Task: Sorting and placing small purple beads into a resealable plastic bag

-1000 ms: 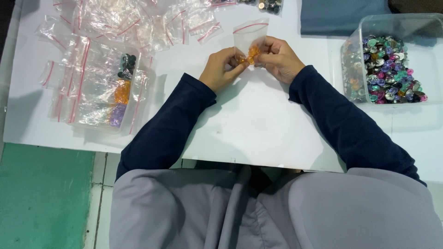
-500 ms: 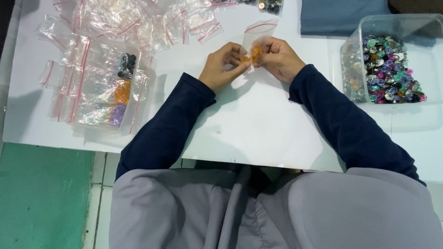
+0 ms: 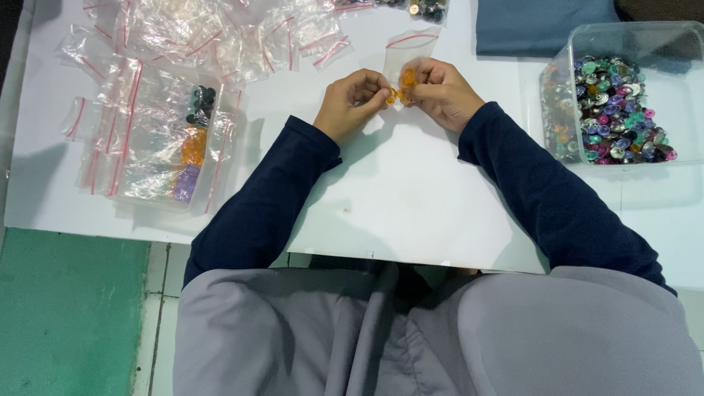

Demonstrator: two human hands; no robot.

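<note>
Left hand [image 3: 350, 103] and right hand [image 3: 438, 92], fingertips pinched on a small clear zip bag [image 3: 405, 62] holding orange buttons [image 3: 402, 86], above the white table [image 3: 411, 198]; count indiscernible, possibly several. Right: clear tub of mixed buttons [image 3: 620, 110].

My white counter [image 3: 411, 198] carries a clear tub of coloured buttons [image 3: 623, 103]. Well left of it lie empty zip bags [image 3: 220, 37], and a tray of filled bags [image 3: 161, 139] farther left.
</note>
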